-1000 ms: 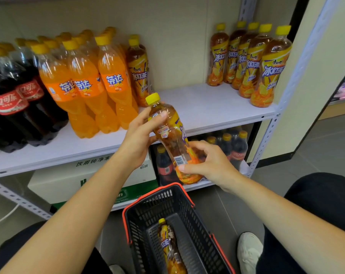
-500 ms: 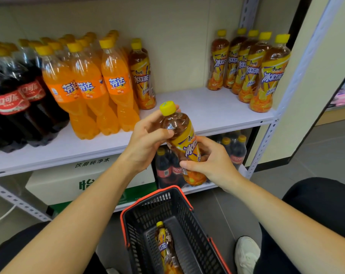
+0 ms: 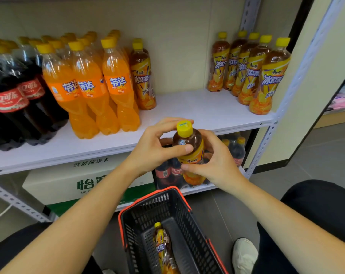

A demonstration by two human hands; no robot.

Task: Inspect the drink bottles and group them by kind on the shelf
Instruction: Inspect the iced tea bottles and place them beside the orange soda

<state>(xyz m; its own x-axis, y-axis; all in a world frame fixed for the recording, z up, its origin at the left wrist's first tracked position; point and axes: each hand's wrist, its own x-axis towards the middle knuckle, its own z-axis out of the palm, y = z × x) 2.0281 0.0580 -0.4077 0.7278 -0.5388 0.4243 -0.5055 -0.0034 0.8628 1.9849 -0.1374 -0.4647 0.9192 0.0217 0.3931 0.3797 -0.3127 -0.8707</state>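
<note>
**Iced tea bottle held upright for checking, just below the shelf edge**

At the centre of the frame both hands were closed on one iced tea bottle (image 3: 189,147). The left hand (image 3: 155,153) curled round its shoulder and yellow cap, and the right hand (image 3: 217,165) gripped the label lower down. Holding it upright and close at two points probably let the person check the cap and label before placing it.

On the white shelf (image 3: 187,107), cola bottles (image 3: 15,99) stood at far left, with orange soda bottles (image 3: 88,89) beside them. The iced tea row (image 3: 252,76) stood at upper right, well apart across bare shelf. A lone iced tea bottle (image 3: 143,80) stood against the orange soda, likely still out of its group.

In the basket (image 3: 140,224) at the bottom of the frame lay another tea bottle (image 3: 162,248), apparently awaiting its turn.
</note>
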